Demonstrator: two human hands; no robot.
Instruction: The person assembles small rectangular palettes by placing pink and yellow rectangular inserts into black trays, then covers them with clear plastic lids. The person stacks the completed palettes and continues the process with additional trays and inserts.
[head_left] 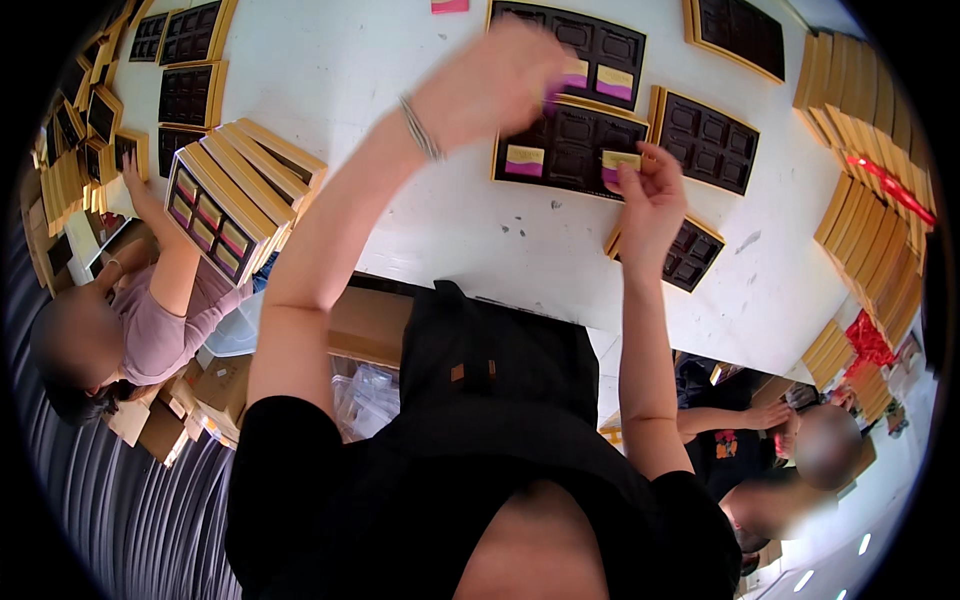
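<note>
The right hand (655,200) pinches a gold-and-purple packet (618,159) between thumb and fingers at the near right corner of a black compartment tray (573,132). Its matching packet (525,161) sits near left. The left hand (515,80) blurs over the farther tray (605,38); I can't tell whether it grips anything. Gold-edged boxes (870,110) stand stacked along the white table's (430,225) right side.

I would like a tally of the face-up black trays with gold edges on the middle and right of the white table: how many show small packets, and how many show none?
Gold-edged black compartment trays with yellow-and-pink rectangular packets: 2
Gold-edged black compartment trays showing no packets: 3
Total: 5
</note>
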